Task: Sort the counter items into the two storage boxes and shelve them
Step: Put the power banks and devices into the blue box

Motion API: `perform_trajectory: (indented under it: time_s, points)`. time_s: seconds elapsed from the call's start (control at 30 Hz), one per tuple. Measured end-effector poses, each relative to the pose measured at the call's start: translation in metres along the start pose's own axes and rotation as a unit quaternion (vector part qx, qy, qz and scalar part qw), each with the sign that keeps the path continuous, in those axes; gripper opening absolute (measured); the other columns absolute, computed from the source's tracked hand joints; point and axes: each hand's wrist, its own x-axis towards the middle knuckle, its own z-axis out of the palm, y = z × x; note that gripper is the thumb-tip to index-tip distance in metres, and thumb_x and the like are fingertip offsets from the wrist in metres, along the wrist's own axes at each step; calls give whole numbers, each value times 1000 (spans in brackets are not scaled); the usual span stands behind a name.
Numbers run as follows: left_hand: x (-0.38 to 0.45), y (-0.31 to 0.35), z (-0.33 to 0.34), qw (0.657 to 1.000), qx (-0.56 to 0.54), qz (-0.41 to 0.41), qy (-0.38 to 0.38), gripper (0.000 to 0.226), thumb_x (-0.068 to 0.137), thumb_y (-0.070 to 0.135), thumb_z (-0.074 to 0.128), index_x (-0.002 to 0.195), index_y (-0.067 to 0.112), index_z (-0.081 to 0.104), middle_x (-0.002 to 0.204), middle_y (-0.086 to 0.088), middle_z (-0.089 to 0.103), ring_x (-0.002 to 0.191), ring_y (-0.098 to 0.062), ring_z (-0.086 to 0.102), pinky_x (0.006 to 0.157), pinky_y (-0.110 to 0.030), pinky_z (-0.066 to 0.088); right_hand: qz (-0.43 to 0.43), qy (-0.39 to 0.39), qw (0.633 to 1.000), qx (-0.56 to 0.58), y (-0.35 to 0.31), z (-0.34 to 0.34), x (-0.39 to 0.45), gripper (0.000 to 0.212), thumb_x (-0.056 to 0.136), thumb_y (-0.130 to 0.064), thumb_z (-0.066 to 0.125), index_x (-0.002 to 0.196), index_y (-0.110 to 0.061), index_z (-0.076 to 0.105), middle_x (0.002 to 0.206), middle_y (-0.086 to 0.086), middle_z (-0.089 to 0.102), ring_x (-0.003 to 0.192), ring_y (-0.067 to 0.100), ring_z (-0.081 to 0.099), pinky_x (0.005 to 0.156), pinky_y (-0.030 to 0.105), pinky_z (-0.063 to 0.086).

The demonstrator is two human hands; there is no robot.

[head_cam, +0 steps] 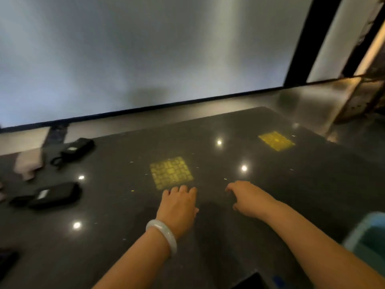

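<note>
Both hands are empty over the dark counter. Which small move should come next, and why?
Probably move the left hand left to the nearer black pouch. Both it and the right hand hold nothing, the pouches lie at the left, and the blue box waits at the right.

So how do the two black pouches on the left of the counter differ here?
The far black pouch lies near the counter's back edge, with a looped strap trailing toward the camera. The near black pouch lies closer to the camera, shows no loop, and looks larger, perhaps only through nearness. The near one's pale label is brighter. Both are dark, oblong, lying flat on the counter, and neither is touched by a hand.
</note>
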Motion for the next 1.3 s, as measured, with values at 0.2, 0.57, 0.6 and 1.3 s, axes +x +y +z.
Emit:
perform_trajectory:
  time_s: [0.2,0.57,0.6,1.3]
  points:
    - [-47,-108,7,992,0,-129,-18,50,96,41,49,141,20,39,137,-4,47,126,-24,45,107,-41,36,-103,-44,993,-29,-112,16,64,45,86,-7,55,127,-25,54,128,4,55,111,24,57,84,33,49]
    - [-116,-254,24,949,-47,-312,-25,51,92,42,56,138,25,42,141,-2,42,129,-23,41,107,-40,37,-216,-100,971,8,-269,48,132,52,83,-30,71,131,-25,51,133,0,52,111,18,56,85,32,53]
    - [-116,-266,26,945,-54,-321,-19,53,92,42,56,140,26,41,142,-2,40,130,-23,40,107,-40,37,-221,-100,970,8,-279,51,140,52,83,-32,70,131,-25,51,133,0,53,113,18,56,88,32,51]
    - [-44,-414,83,940,-109,-322,-23,95,76,75,53,151,32,13,151,-7,21,140,-31,17,116,-50,20,-244,-52,968,-1,-380,71,303,79,79,-39,73,145,-22,33,146,7,36,131,26,40,105,35,36]
